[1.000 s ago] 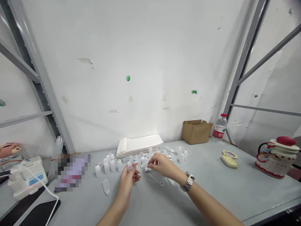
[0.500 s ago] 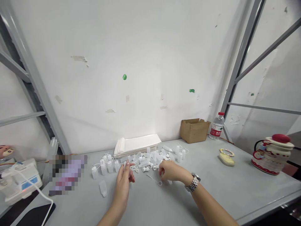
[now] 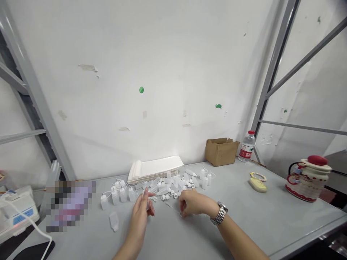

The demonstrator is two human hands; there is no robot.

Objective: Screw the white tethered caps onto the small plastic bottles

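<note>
While left hand [image 3: 141,208] is curving half-closed (contents, grip of either hand hard to tell), right hand [image 3: 192,203] is poising narrow fingertips at white strap [image 3: 172,208], lying between bottle pile [image 3: 175,182] and tabletop's [image 3: 168,238] near edge.

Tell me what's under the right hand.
On the grey table, a thin white strap runs to the right hand. The strap's end there is at least partly hidden; anything directly beneath the hand is covered.

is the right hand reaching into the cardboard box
No, the right hand is down with its fingertips at one end of a thin white strap, well apart from the cardboard box.
</note>
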